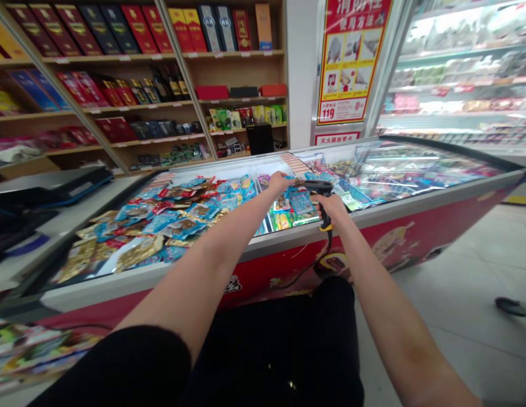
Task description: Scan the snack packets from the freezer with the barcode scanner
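My right hand (331,208) is wrapped round the grip of a black barcode scanner (318,185) with yellow trim, and its cable hangs down the freezer's front. The scanner's head points left, towards my left hand (279,183). My left fingers are pinched on a small snack packet (294,182), mostly hidden by the hand. Both hands are above the glass-topped chest freezer (263,244). On its left half lies a spread pile of blue, gold and red snack packets (199,209). Below the scanner rests another blue packet (302,202).
Shelves (233,55) of boxes and bottles stand behind the freezer. A counter (55,212) with dark equipment adjoins it at left. At right are a lit display fridge (462,85) and tiled floor (466,271). Packaged goods (38,350) sit at lower left.
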{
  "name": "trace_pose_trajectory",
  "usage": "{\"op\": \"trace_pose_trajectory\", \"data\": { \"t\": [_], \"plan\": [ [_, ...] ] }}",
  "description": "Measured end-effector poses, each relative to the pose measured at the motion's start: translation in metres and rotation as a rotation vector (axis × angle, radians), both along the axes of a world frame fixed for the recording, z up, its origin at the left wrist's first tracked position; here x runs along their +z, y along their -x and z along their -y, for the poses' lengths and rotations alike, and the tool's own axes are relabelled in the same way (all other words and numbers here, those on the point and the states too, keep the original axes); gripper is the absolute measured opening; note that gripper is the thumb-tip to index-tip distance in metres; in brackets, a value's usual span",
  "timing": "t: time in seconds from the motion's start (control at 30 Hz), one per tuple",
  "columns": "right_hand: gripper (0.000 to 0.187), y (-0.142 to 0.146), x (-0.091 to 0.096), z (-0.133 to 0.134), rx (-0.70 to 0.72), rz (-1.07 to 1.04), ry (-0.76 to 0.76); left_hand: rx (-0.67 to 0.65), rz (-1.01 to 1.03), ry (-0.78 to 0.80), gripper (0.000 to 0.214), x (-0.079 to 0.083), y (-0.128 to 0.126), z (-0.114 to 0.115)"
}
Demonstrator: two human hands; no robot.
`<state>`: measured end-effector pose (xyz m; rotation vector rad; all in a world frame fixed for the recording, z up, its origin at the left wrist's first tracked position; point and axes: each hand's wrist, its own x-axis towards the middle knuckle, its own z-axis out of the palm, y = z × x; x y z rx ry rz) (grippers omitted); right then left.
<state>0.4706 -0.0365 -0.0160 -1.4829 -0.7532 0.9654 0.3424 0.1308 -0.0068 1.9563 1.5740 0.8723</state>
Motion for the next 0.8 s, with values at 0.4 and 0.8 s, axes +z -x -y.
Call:
{"op": "trace_pose_trajectory", "data": {
  "t": [0.4,0.8],
  "plan": [
    [0.027,0.001,-0.016,-0.003,0.010,-0.011,0.040,-0.038,-0.145,-0.071,0.035,-0.007,0.014,0.013],
    [0.026,0.053,0.002,-0.006,0.116,0.059,0.024,-0.019,-0.222,-0.083,0.026,0.002,0.104,0.011]
  ]
}}
